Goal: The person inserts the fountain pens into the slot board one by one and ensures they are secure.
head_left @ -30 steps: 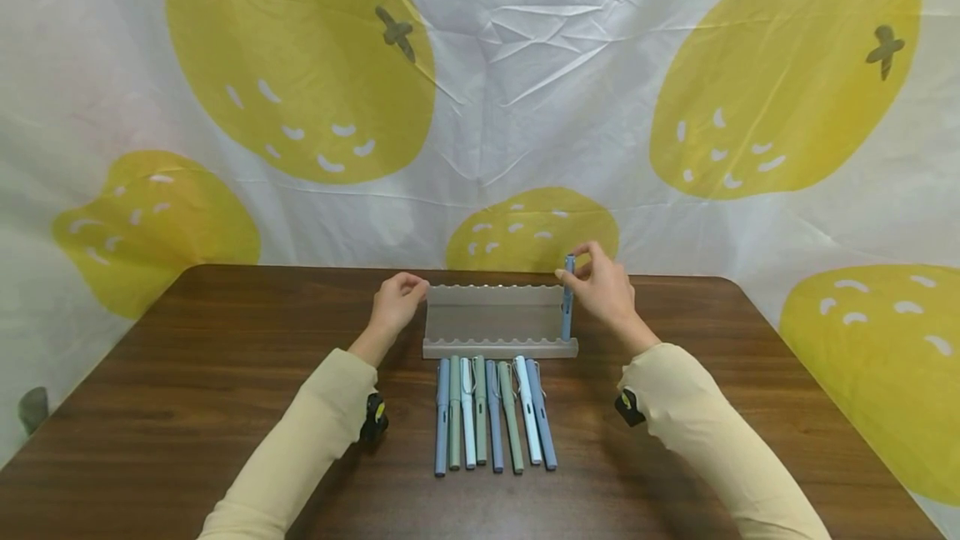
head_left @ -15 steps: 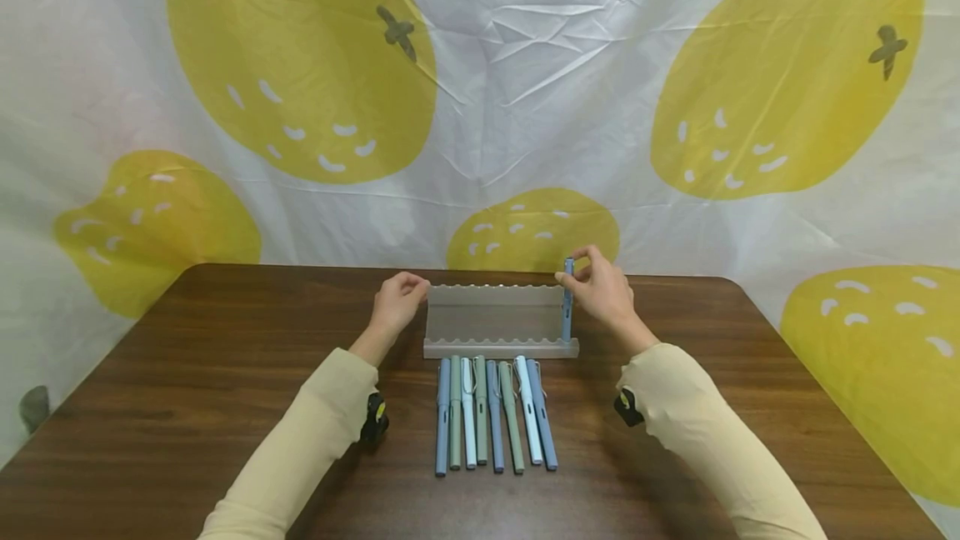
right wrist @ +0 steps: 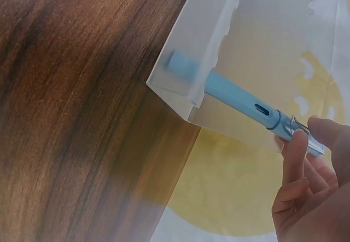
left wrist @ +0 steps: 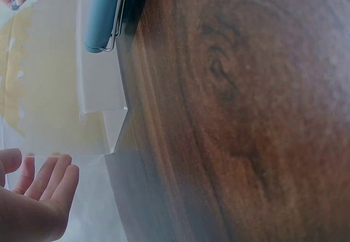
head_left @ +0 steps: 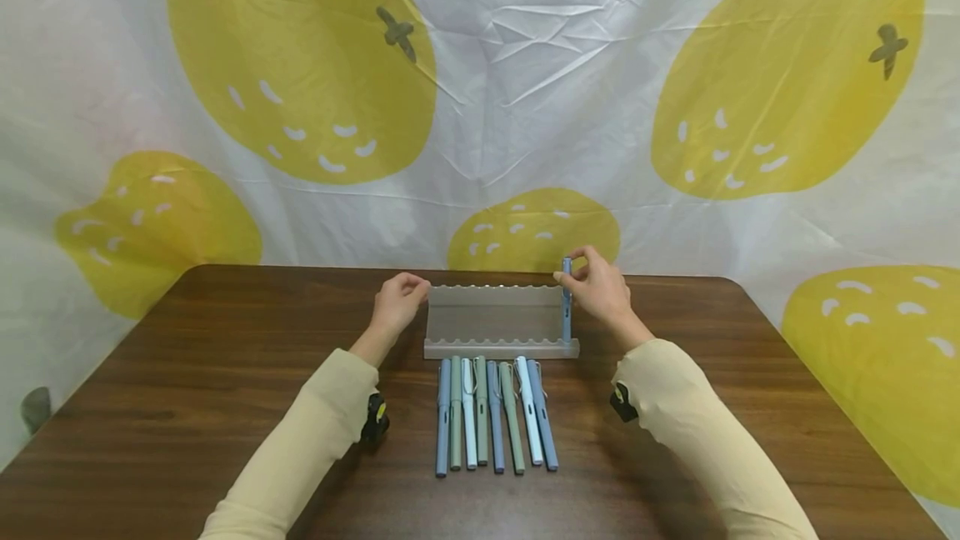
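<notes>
A translucent pen rack [head_left: 495, 348] with scalloped edges stands toward the back of the table. My right hand [head_left: 600, 286] pinches a blue pen [head_left: 566, 319] near its clip end, holding it upright at the rack's right end. In the right wrist view, the lower end of the pen shows through the rack's frosted front lip [right wrist: 188, 61]. My left hand [head_left: 397, 302] holds the rack's upper left corner with thumb and fingertips. Several capped pens [head_left: 482, 411] in blue, green and pale blue lie side by side just in front of the rack.
The dark wooden table [head_left: 300, 332] reaches back to a white cloth [head_left: 525, 132] printed with yellow fruit. In the left wrist view, one lying pen [left wrist: 104, 17] is close to the rack's front lip.
The pen has sunk slightly and shifted a touch left at the rack's right end, my right hand moving with it. My left hand and the lying pens stay in place.
</notes>
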Demonstrator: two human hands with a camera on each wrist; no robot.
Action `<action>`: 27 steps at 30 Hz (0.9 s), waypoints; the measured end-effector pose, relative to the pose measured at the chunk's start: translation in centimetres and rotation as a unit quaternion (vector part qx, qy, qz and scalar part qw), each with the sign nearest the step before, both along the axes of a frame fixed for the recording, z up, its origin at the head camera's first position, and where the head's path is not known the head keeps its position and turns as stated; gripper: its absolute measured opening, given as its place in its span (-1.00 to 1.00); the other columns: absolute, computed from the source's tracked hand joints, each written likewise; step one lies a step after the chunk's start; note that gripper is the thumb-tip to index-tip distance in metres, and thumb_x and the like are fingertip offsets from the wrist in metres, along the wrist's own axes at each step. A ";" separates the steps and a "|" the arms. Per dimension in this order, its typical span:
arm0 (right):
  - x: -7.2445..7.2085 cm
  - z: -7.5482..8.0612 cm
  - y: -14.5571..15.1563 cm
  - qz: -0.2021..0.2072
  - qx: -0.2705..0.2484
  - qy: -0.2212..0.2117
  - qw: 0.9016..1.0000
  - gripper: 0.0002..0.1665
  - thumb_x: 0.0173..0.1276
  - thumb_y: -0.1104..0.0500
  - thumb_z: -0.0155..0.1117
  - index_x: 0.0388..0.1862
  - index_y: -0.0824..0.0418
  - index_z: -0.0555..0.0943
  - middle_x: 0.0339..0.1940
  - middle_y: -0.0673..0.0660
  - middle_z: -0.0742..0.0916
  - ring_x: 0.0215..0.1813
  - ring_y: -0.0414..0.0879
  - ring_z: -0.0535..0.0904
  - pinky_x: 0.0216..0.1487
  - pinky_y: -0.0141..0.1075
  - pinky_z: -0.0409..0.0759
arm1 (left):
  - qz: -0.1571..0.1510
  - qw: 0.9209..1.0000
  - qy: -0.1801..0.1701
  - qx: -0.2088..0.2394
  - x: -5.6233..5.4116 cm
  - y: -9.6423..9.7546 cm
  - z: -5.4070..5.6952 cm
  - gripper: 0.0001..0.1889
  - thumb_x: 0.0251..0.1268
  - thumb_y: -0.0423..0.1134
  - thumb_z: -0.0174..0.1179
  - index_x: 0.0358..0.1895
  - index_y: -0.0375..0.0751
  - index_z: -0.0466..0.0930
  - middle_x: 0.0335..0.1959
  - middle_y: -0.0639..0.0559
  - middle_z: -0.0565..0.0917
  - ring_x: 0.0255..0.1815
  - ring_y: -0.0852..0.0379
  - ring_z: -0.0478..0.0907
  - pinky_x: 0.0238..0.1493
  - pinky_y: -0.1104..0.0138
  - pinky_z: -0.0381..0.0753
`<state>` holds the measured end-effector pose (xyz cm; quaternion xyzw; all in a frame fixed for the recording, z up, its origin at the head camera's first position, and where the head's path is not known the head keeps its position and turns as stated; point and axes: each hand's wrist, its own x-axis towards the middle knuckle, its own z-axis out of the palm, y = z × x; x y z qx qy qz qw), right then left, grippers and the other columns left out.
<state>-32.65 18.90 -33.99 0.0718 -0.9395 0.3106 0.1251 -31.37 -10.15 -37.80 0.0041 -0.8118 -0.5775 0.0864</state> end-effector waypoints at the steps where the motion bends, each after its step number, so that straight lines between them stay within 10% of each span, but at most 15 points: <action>1: 0.0 0.0 0.0 0.001 0.000 -0.002 1.000 -0.52 0.20 -0.05 0.18 0.02 0.12 0.36 -0.32 0.13 0.69 -0.55 -0.15 0.58 -0.33 -0.07 0.38 | 0.000 1.000 0.000 0.001 0.0 0.0 0.0 -0.79 0.26 -0.27 0.04 -0.20 -0.39 0.49 -0.21 -0.25 0.59 -0.15 -0.07 0.54 -0.13 0.18 0.49; 27: -0.1 -0.1 -0.2 -0.003 0.007 -0.008 1.000 -0.52 0.21 -0.04 0.17 0.04 0.14 0.36 -0.33 0.15 0.68 -0.56 -0.13 0.58 -0.34 -0.07 0.39 | 0.004 1.000 0.013 0.002 0.0 0.1 0.1 -0.80 0.23 -0.30 0.05 -0.24 -0.42 0.50 -0.24 -0.29 0.60 -0.20 -0.10 0.55 -0.16 0.18 0.49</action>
